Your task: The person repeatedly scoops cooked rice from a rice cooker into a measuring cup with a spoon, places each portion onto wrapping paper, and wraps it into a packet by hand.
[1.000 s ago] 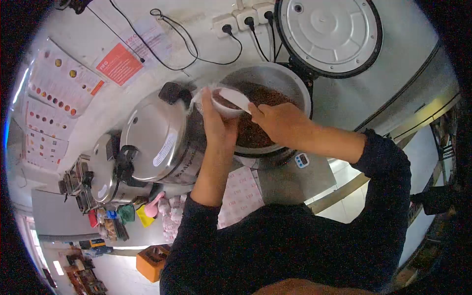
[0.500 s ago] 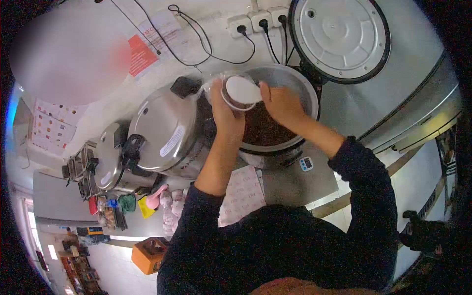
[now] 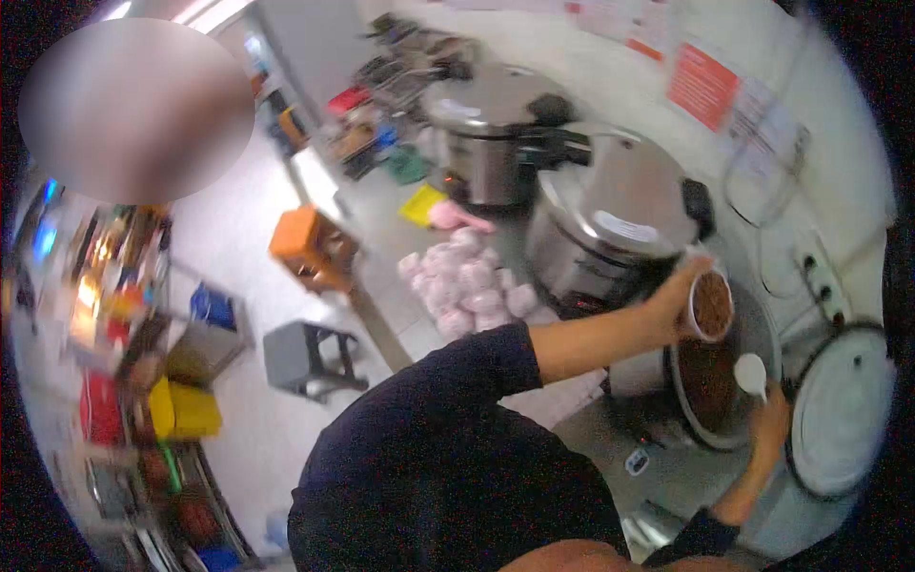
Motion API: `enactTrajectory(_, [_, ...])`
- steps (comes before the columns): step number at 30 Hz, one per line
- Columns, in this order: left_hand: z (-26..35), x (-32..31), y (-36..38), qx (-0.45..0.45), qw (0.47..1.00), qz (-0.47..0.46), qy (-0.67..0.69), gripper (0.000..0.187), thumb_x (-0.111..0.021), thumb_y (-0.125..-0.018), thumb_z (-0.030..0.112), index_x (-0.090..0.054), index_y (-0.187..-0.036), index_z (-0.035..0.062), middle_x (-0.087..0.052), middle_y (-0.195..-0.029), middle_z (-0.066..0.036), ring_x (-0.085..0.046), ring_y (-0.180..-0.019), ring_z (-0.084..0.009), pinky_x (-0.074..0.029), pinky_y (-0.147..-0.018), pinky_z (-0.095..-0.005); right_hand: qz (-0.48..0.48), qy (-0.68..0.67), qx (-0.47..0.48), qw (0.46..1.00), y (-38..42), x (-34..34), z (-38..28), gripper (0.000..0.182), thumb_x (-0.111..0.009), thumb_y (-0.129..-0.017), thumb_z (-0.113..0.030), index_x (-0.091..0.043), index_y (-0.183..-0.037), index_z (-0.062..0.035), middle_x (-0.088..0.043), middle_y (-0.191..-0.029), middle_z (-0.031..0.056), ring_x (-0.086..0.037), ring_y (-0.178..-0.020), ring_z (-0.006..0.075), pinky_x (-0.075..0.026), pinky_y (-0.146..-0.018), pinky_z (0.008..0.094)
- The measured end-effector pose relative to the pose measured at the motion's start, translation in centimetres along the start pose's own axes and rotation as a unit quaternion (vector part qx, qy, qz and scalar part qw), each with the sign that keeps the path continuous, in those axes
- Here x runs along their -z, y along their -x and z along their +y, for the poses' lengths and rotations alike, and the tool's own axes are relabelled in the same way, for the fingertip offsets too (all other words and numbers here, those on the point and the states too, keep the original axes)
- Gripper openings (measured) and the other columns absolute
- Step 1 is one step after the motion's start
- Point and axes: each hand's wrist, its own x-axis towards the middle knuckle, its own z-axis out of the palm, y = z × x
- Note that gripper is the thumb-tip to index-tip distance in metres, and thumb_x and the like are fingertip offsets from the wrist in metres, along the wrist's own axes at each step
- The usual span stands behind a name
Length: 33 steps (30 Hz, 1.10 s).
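Observation:
My left hand [image 3: 675,300] is wrapped round a white-rimmed cup [image 3: 712,305] full of brown, grainy food, held tilted above the open cooker [image 3: 648,374]. Dark brown contents [image 3: 701,386] show inside the cooker. My right hand [image 3: 770,427] grips the handle of a white scoop [image 3: 751,372], whose round head is over the cooker's opening, below and apart from the cup. The cooker's raised lid [image 3: 839,410] is beside my right hand. Motion blurs both hands somewhat.
Two closed steel cookers [image 3: 610,195] [image 3: 491,143] stand along the counter. Several pink-white wrapped bundles [image 3: 467,281] lie near a pink scoop [image 3: 457,216]. A small timer [image 3: 637,462] sits before the open cooker. An orange stool [image 3: 313,248] and a grey stool [image 3: 310,357] are on the floor.
The view has swung left, showing more of the room. The scoop, earlier over the cup's mouth, is now apart from it, and the cup's brown filling shows.

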Motion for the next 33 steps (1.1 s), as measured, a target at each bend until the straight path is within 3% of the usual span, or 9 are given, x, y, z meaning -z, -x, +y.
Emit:
enactTrajectory(6, [3.2,7.0,12.3,-0.022,0.993,-0.027,0.109,0.043,-0.056,-0.090,0.050,-0.066,-0.097,0.0086,-0.069,-0.095,-0.011,-0.065,-0.091,-0.0289,-0.051,-0.089,-0.0462,0.330,-0.257,0.072,0.905,7.2,-4.6,-3.4,0.042,-0.050,-0.101,-0.019,-0.048,-0.138,0.0000,-0.054,-0.136,0.0196,-0.056,-0.118,0.0301,-0.043,-0.099,0.0358])
enactTrajectory(9, [3.5,11.5,17.3,-0.061,0.987,0.029,0.142,0.043,-0.056,-0.090,0.050,-0.067,-0.099,0.0092,-0.070,-0.100,-0.011,-0.066,-0.092,-0.0294,-0.051,-0.090,-0.0461,0.261,-0.437,0.187,0.840,10.9,-17.0,-6.4,0.048,-0.050,-0.100,-0.023,-0.042,-0.141,0.0009,-0.046,-0.141,0.0205,-0.045,-0.128,0.0322,-0.037,-0.105,0.0408])
enactTrajectory(13, [2.4,16.8,22.8,-0.072,0.976,0.103,0.176,0.045,-0.053,-0.092,0.050,-0.066,-0.105,0.0088,-0.068,-0.106,-0.011,-0.065,-0.098,-0.0300,-0.050,-0.092,-0.0466,0.030,-0.573,-0.009,0.819,19.8,-25.6,-16.8,0.049,-0.049,-0.098,-0.034,-0.049,-0.133,-0.0001,-0.054,-0.130,0.0209,-0.053,-0.119,0.0348,-0.044,-0.100,0.0482])
enactTrajectory(15, [1.1,18.7,24.6,-0.053,0.970,0.139,0.194,0.047,-0.052,-0.093,0.051,-0.064,-0.108,0.0082,-0.067,-0.110,-0.012,-0.064,-0.101,-0.0304,-0.049,-0.094,-0.0470,-0.082,-0.663,-0.071,0.740,20.9,-26.7,-20.0,0.048,-0.050,-0.098,-0.034,-0.049,-0.133,-0.0008,-0.054,-0.131,0.0207,-0.053,-0.118,0.0348,-0.044,-0.100,0.0485])
enactTrajectory(17, [-1.8,20.5,26.0,-0.153,0.974,0.149,-0.082,0.048,-0.051,-0.093,0.051,-0.063,-0.111,0.0078,-0.066,-0.113,-0.013,-0.064,-0.104,-0.0308,-0.049,-0.094,-0.0472,-0.174,-0.748,-0.126,0.629,20.4,-26.8,-21.2,0.048,-0.050,-0.098,-0.034,-0.049,-0.133,-0.0015,-0.053,-0.131,0.0205,-0.053,-0.118,0.0348,-0.045,-0.100,0.0488])
enactTrajectory(19, [-1.1,19.4,26.7,-0.014,0.965,0.186,0.182,0.052,-0.050,-0.094,0.053,-0.063,-0.113,0.0066,-0.066,-0.113,-0.013,-0.063,-0.106,-0.0315,-0.050,-0.094,-0.0475,-0.240,-0.810,-0.160,0.511,19.1,-26.8,-21.8,0.048,-0.051,-0.097,-0.034,-0.049,-0.133,-0.0022,-0.053,-0.131,0.0202,-0.053,-0.118,0.0348,-0.045,-0.100,0.0491])
enactTrajectory(26, [-6.3,23.0,22.8,0.016,0.982,0.136,0.133,0.051,-0.048,-0.096,0.051,-0.065,-0.110,0.0052,-0.070,-0.105,-0.012,-0.068,-0.093,-0.0282,-0.053,-0.089,-0.0428,-0.362,-0.864,-0.215,0.275,17.5,-26.7,-22.3,0.047,-0.053,-0.096,-0.033,-0.049,-0.133,-0.0047,-0.052,-0.132,0.0194,-0.053,-0.118,0.0347,-0.046,-0.099,0.0501])
enactTrajectory(31, [-8.9,24.7,20.9,0.058,0.928,0.269,-0.252,0.061,-0.049,-0.091,0.061,-0.061,-0.122,0.0086,-0.064,-0.120,-0.014,-0.059,-0.112,-0.0319,-0.042,-0.100,-0.0481,-0.387,-0.863,-0.251,0.205,18.2,-27.1,-22.0,0.046,-0.054,-0.095,-0.033,-0.049,-0.133,-0.0064,-0.051,-0.132,0.0188,-0.052,-0.117,0.0347,-0.047,-0.099,0.0509])
enactTrajectory(33, [-8.7,26.5,21.4,-0.002,0.747,0.296,-0.596,0.062,-0.050,-0.091,0.060,-0.059,-0.126,0.0096,-0.057,-0.130,-0.016,-0.052,-0.121,-0.0347,-0.037,-0.103,-0.0534,-0.391,-0.859,-0.265,0.200,18.6,-27.0,-22.1,0.046,-0.055,-0.095,-0.033,-0.050,-0.133,-0.0071,-0.050,-0.132,0.0186,-0.052,-0.117,0.0347,-0.047,-0.099,0.0512])
